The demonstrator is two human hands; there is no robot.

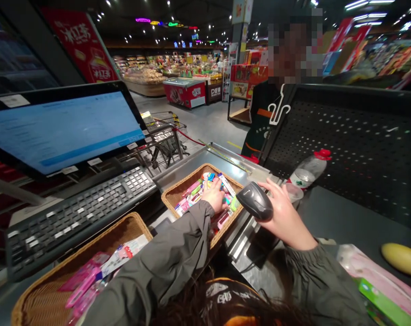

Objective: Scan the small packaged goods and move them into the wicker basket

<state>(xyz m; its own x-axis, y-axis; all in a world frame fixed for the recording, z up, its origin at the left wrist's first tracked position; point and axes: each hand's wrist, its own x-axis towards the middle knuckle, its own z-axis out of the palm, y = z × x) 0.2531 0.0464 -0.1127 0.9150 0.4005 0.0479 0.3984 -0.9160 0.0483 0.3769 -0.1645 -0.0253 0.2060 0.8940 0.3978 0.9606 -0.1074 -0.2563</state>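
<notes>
My left hand (215,195) reaches into the far wicker basket (178,192) and rests on the colourful small packets (195,190) inside it; its fingers curl down among them, and whether they grip one is hidden. My right hand (282,213) holds a dark handheld barcode scanner (255,200) just right of that basket, above the metal counter, with the scanner head pointing left toward the packets.
A nearer wicker basket (55,280) holds pink packets. A keyboard (76,213) and touchscreen monitor (62,129) stand at left. A plastic bottle (309,172), a yellow fruit (402,259) and packaged goods (378,285) lie at right. A person in dark clothes (264,120) stands behind a perforated panel (355,149).
</notes>
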